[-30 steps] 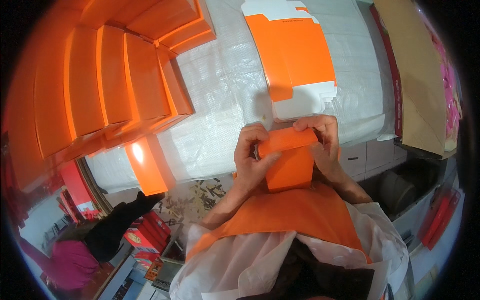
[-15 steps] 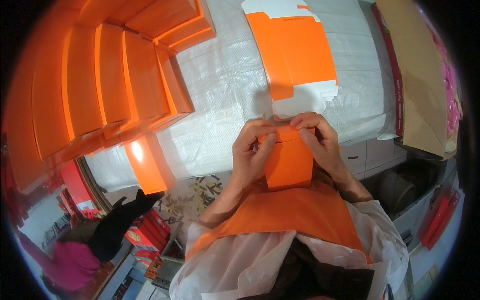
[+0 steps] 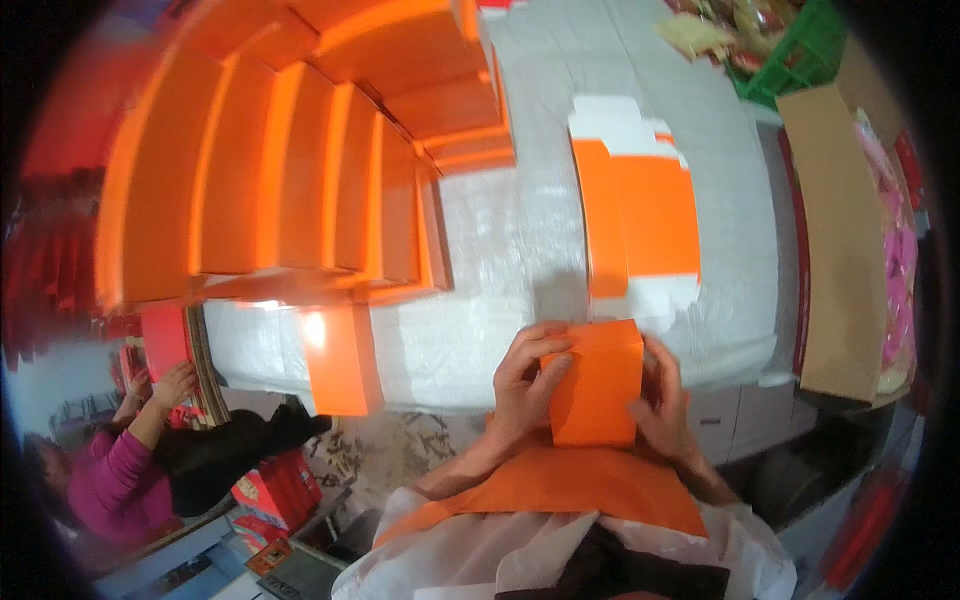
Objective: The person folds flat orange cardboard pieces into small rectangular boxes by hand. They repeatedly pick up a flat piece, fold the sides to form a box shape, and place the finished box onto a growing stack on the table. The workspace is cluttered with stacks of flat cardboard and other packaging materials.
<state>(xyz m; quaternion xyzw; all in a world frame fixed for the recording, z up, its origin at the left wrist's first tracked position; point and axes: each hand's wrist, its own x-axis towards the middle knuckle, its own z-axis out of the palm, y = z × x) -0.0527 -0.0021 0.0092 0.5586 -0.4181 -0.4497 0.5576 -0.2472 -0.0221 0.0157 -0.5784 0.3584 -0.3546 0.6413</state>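
An orange cardboard box (image 3: 597,390) stands in front of my orange apron, between my two hands, with its upper end closed. My left hand (image 3: 527,375) grips its left side, the thumb lying on the front face and the fingers by the top edge. On the opposite side, my right hand (image 3: 664,398) has its fingers curled along the edge, partly hidden behind the box. Just beyond lie flat orange and white carton blanks (image 3: 658,215) on the table.
Several finished orange boxes (image 3: 300,170) are stacked at the far left of the white-covered table (image 3: 500,250). A single orange box (image 3: 340,360) stands near its front edge. To the right is a brown carton (image 3: 850,240); a green crate (image 3: 795,55) sits behind. A person (image 3: 120,480) works at left.
The box's top, where both hands were pinching the flap, is now closed. My hands have moved to its sides. The view has tilted up, showing more of the far table and the co-worker.
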